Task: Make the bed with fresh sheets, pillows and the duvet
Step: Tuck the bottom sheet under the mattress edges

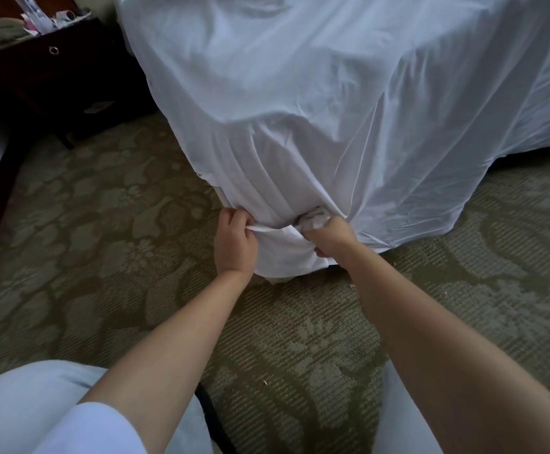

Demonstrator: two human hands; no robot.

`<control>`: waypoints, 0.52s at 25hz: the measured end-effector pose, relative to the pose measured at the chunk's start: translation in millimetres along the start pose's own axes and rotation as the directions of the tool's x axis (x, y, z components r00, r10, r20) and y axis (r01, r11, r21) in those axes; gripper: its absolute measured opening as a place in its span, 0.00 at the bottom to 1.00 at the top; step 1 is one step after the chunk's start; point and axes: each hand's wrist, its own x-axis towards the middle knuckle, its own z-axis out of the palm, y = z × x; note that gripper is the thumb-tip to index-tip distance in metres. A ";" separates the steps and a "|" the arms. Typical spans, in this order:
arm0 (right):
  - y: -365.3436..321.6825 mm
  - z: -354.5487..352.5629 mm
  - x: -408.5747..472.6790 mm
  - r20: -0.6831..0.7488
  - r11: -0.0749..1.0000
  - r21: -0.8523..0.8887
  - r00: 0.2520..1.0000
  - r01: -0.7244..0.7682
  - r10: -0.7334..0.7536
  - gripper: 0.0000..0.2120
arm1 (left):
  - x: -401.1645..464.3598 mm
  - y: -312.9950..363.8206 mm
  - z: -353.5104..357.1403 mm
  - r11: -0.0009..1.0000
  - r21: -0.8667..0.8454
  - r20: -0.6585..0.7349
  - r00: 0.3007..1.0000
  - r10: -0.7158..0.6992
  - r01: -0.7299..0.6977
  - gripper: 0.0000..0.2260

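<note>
A thin white cotton bed sheet (332, 103) is draped over the corner of the bed (221, 194) and hangs down to the floor on both visible sides. At the corner, the sheet is gathered into vertical folds that converge at the lower edge. The person's left hand (234, 240) is positioned at the left side of the corner, fingers curled, pinching a taut strip of the sheet's edge. The right hand (332, 235) is positioned just beside it on the right, fingers curled around a bunched wad of the same fabric, which stands out above the knuckles. Both forearms extend forward from the lower frame, bare to the elbow. To the right of the hands, the sheet spreads loosely onto the green patterned carpet (103, 231) with pale floral motifs. A small section of the mattress edge shows at the left of the corner, above the left hand. A dark wooden nightstand (54, 73) with a round ring pull stands at the upper left, near the side of the bed; papers and small items lie on its top, too blurred to identify. The person's pale clothing (37, 411) occupies the lower left corner.
</note>
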 end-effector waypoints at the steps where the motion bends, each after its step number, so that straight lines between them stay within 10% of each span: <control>1: 0.3 2.6 2.3 0.011 0.992 0.122 0.999 -0.043 0.042 0.12 | -3.0 -1.9 0.6 1.000 -0.004 0.001 1.000 0.020 -0.020 0.06; 6: 4.4 11.8 1.3 0.096 0.693 0.667 0.954 -0.274 0.285 0.29 | -6.9 -15.4 8.9 0.967 -0.075 0.150 0.962 -0.228 0.242 0.03; 10: -0.2 15.0 0.8 0.245 0.411 0.842 0.927 -0.349 0.284 0.22 | -3.0 -22.8 18.3 0.883 -0.132 0.281 0.871 -0.403 0.451 0.12; 13: -11.6 21.8 -3.6 0.210 0.286 0.914 0.938 -0.289 0.276 0.17 | -5.7 -16.7 17.1 0.528 -0.325 0.459 0.619 -0.638 0.785 0.11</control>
